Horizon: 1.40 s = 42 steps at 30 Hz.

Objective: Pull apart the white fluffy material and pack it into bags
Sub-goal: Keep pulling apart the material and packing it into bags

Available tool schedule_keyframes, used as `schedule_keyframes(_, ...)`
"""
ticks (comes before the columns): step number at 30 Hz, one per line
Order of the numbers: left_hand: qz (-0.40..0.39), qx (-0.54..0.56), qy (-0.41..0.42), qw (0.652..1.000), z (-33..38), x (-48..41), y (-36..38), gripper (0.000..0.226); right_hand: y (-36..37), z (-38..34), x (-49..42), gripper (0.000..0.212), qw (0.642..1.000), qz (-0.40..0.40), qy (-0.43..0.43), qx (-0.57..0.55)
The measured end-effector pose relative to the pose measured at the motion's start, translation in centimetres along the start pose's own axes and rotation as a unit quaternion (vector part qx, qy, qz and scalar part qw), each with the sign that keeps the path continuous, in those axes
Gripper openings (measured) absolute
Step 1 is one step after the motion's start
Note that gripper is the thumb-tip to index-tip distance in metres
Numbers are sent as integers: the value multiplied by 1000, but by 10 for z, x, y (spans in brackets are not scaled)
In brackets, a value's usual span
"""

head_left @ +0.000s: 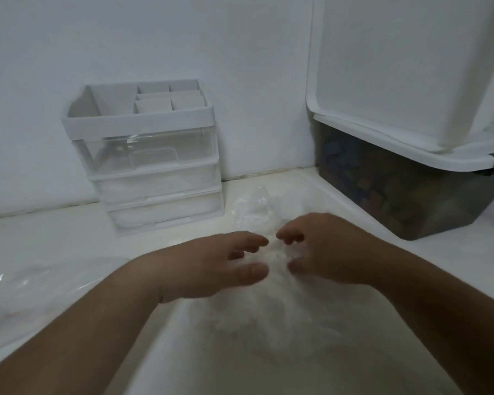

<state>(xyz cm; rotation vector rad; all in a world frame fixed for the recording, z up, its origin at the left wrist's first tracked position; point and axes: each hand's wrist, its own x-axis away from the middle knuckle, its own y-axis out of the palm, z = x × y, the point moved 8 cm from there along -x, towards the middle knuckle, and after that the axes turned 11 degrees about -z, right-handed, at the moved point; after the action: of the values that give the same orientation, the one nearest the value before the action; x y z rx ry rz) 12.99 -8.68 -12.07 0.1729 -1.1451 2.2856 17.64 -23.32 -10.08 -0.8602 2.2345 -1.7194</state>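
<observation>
A heap of white fluffy material (257, 317) lies on the white table in front of me. My left hand (214, 269) and my right hand (325, 252) sit on top of its far end, facing each other. Both have fingers and thumb curled toward a tuft of the fluff between them. The image is blurred, so how tightly they pinch is unclear. A clear plastic bag (254, 206) holding some fluff lies just beyond my hands. Another clear bag (32, 280) lies flat at the left.
A small white drawer unit (151, 166) with clear drawers stands against the wall at the back left. A dark translucent storage bin (405, 192) with an open white lid (397, 75) stands at the right. The wall closes the back.
</observation>
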Motion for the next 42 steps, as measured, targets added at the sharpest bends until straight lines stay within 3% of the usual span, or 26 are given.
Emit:
schedule_keyframes(2, 65, -44, -29, 996, -2, -6, -7, 68, 13, -1, -6, 59, 998, -47, 44, 17)
schedule_keyframes(4, 92, -101, -61, 989, 0, -12, -6, 54, 18, -4, -9, 56, 995, -60, 70, 44)
schedule_keyframes(11, 173, -158, -47, 971, 20, -5, -5, 70, 6, -4, -1, 18, 992, 10, 108, 67)
schedule_keyframes(13, 195, -134, -35, 971, 22, -2, -8, 67, 2, -8, 4, 8, 994, 10, 93, 51)
schedule_keyframes(15, 208, -115, -25, 971, 24, 2, -11, 60, -8, -15, 11, 21, 997, 18, 68, 44)
schedule_keyframes(18, 217, -100, -1, 971, 29, 12, -20, 17, -32, -34, 20, 22, 998, 56, -11, 20)
schedule_keyframes(20, 231, -38, 14, 972, 20, 21, -34, 18, -52, -42, 23, 17, 990, 106, -75, -61)
schedule_keyframes(22, 255, 110, 34, 960, 2, 32, -51, 14, -78, -33, 23, 20, 948, 186, -109, -235)
schedule_keyframes(24, 257, 325, 77, 907, -21, 39, -59, 10, -90, -13, 17, 36, 858, 217, -106, -453)
schedule_keyframes(26, 229, 483, 122, 836, -36, 36, -55, 31, -79, -9, 0, 54, 777, 147, -79, -607)
schedule_keyframes(27, 216, 537, 141, 804, -39, 33, -51, 41, -70, -15, -7, 62, 760, 97, -70, -639)
schedule_keyframes(29, 200, 613, 161, 747, -46, 28, -44, 49, -50, -38, -19, 64, 758, 2, -73, -648)
schedule_keyframes(31, 180, 657, 165, 713, -50, 22, -37, 44, -37, -57, -24, 59, 752, -41, -92, -651)
schedule_keyframes(33, 171, 658, 157, 716, -54, 16, -34, 40, -34, -66, -28, 52, 752, -36, -124, -647)
schedule_keyframes(34, 177, 646, 141, 729, -56, 14, -33, 38, -35, -67, -29, 49, 769, -21, -139, -623)
schedule_keyframes(36, 224, 575, 98, 781, -60, 14, -33, 31, -41, -65, -29, 42, 820, 34, -135, -555)
schedule_keyframes(38, 280, 493, 65, 821, -62, 15, -34, 30, -43, -64, -26, 27, 845, 80, -120, -516)
schedule_keyframes(39, 286, 492, 68, 820, -60, 13, -33, 35, -42, -66, -25, 28, 844, 84, -121, -516)
schedule_keyframes(42, 181, 643, 108, 736, -47, 1, -19, 70, -35, -75, -22, 54, 854, 63, -123, -502)
